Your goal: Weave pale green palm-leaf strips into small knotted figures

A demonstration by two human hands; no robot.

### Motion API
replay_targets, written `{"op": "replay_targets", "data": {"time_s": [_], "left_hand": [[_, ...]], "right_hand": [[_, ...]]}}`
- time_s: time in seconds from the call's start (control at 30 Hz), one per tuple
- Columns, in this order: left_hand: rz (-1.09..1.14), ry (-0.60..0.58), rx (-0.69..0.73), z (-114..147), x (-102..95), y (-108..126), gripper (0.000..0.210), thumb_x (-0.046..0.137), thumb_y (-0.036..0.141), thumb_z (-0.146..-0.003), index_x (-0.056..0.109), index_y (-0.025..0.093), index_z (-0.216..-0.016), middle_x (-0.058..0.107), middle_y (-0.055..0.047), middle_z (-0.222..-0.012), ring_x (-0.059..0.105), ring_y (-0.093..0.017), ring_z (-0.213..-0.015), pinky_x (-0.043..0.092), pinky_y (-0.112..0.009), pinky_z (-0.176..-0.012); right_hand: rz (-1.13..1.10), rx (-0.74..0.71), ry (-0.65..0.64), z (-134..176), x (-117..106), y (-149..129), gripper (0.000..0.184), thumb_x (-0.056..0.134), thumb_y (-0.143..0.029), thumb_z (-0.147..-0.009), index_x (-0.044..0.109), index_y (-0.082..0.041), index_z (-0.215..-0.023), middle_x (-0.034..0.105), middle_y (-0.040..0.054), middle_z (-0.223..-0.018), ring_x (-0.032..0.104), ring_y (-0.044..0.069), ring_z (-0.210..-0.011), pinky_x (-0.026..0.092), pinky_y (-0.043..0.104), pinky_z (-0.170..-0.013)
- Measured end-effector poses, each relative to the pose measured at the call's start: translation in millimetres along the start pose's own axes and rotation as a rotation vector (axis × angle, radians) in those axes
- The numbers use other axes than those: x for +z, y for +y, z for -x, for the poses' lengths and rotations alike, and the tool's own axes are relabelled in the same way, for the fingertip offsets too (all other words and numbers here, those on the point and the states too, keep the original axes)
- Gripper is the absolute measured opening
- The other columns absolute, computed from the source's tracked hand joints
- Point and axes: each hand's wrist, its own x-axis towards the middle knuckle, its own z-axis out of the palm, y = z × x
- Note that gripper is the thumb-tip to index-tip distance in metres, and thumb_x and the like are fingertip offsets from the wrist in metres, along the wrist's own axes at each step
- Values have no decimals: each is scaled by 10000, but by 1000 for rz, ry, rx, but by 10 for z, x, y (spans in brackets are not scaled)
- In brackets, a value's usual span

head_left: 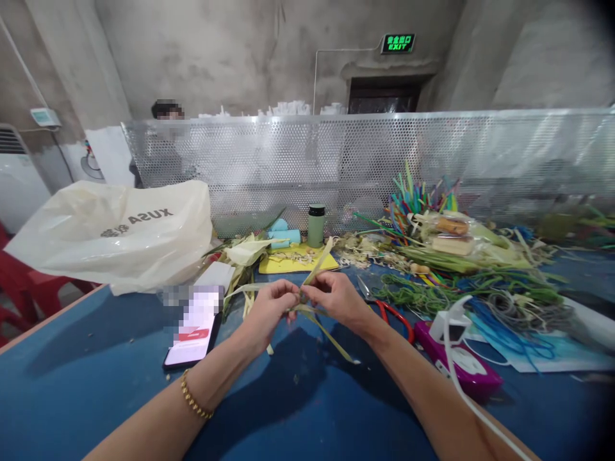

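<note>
Above the blue worktop (259,422), close to its middle, you hold pale green strips (331,337) between your two hands, which nearly meet. Your left hand (273,308) has its grip pinched on them with thumb and fingers, and your right hand (337,298) is likewise clamped on them; one end points up past your right fingers, another slants down toward the surface. Exactly how the strips cross at your fingertips is too small to tell. Left of your left hand lies a phone (192,339) with a lit screen. Just beyond your right wrist rest red-handled scissors (383,310), with a purple power strip (480,382) to their right. Ahead, a green bottle (316,232) stands upright at the back of a yellow sheet (276,266) strewn with pale scraps.
</note>
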Motion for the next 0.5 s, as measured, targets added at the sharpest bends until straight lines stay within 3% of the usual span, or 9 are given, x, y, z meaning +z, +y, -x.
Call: {"op": "replay_targets", "data": {"time_s": [0.13,0.33,0.5], "left_hand": [[-152,16,80,1,-10,-16,267,649,378,-716,516,154,-660,462,37,-569,405,-83,-526,320,-219,-494],[-139,42,98,4,-5,-31,284,681,375,-694,516,151,-637,447,49,-562,375,-75,-520,289,-214,-500],[-69,13,40,11,14,-50,254,704,357,-663,566,144,-676,475,41,-567,387,-76,-509,290,-218,-493]], "right_hand": [[64,-35,1,19,-5,11,178,568,-268,-778,617,-130,-678,575,-5,-583,503,102,-537,387,211,-503],[101,-3,47,40,19,-66,183,568,-254,-768,605,-137,-631,570,-6,-567,490,106,-530,369,217,-499],[38,-38,199,21,-45,-110,244,561,-252,-778,497,-165,-559,486,-42,-500,434,88,-488,352,217,-502]]}}
